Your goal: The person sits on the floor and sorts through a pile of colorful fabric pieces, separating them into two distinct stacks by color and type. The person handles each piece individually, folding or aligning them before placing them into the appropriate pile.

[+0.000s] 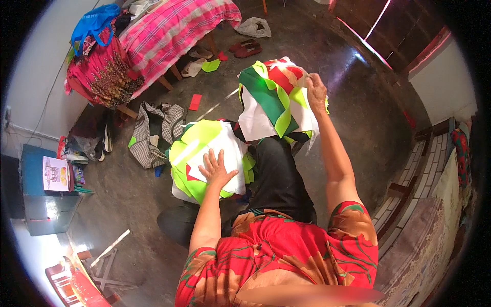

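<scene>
Here's the cloth pile [202,134], just left of the frame's centre: bright lime and white, loosely layered, a small red patch peeking through. Up and right, the cloth bundle [267,93] shows folds of dark green, lime and white, topped by patterned red! Now the hands: the left hand [217,171] is wide open, fingers spread, palm down on the white part of the pile. The right hand [317,93], fingers curled in, pinches the bundle's right edge, above the concrete floor [371,117].
</scene>
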Demonstrator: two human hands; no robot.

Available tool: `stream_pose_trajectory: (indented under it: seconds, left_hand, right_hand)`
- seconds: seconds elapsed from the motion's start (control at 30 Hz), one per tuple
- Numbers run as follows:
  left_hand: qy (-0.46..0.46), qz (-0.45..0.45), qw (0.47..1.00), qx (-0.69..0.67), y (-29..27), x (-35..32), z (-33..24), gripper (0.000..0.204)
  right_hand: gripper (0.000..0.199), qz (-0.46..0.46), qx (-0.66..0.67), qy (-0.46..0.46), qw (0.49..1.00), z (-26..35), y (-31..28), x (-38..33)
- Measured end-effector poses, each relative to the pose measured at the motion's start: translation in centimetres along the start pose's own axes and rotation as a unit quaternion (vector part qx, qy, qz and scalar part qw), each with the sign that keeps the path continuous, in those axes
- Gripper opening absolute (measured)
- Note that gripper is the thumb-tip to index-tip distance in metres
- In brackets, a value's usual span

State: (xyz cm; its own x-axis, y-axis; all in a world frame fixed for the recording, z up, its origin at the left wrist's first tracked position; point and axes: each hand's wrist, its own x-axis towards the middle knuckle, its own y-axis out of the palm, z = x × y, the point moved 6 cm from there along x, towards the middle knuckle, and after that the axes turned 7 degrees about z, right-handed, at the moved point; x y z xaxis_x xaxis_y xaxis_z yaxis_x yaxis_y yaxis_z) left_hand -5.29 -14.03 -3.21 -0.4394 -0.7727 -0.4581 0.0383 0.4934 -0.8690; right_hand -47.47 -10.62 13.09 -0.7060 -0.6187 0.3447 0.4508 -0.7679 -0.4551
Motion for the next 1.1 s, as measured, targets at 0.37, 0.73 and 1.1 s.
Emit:
stream_pose_trajectory:
  seconds: [0.37, 0.73, 1.1]
  left_hand:
    - [0.027, -0.06, 0.997, -0.03, -0.5, 0.2, 0.5, 0.096]
    - [0.246, 0.04, 0.759, -0.602, -4.7, -5.7, -9.2, 0.061]
    - [0.119, 0.052, 0.684, -0.718, -2.3, -4.4, -9.5, 0.046]
  right_hand:
    - [0.016, 0.289, 0.185, 0.02, 0.939, 4.5, 4.7, -17.7]
    - [0.012, 0.263, -0.081, -0.349, 0.896, 9.2, 5.6, -22.6]
    - [0.016, 0.327, -0.127, -0.392, 0.85, 10.6, 6.2, -23.3]
